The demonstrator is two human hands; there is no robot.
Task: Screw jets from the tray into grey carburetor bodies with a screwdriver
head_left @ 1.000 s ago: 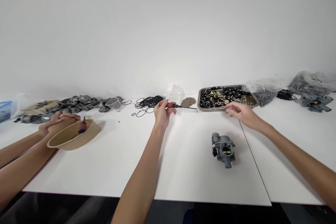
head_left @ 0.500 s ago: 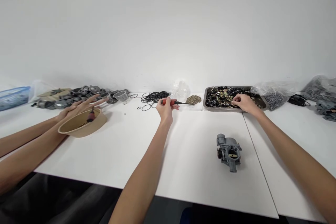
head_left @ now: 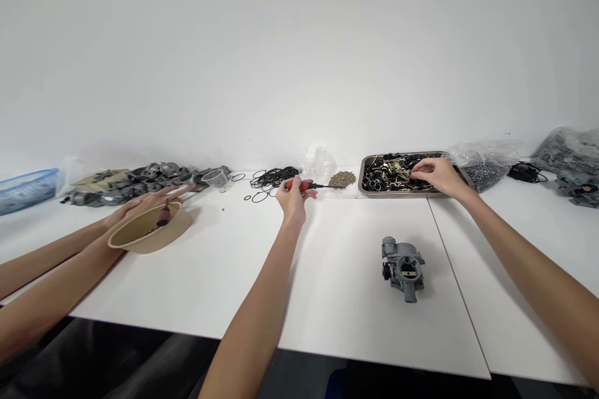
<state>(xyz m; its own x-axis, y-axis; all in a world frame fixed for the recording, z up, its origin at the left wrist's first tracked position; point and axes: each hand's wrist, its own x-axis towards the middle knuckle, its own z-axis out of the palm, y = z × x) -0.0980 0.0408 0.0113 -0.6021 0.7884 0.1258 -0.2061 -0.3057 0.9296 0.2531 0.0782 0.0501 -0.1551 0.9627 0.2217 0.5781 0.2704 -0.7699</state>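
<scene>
Two hands out: left hand fingers pinch screwdriver — shaft points right toward tray. Right hand fingers curled among tray parts — pinch unclear.

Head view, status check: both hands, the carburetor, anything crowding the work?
Left hand grips red-handled screwdriver. Right hand picking in metal tray of small parts. Carburetor untouched on table. Co-worker's hands at tan bowl, well apart.
</scene>
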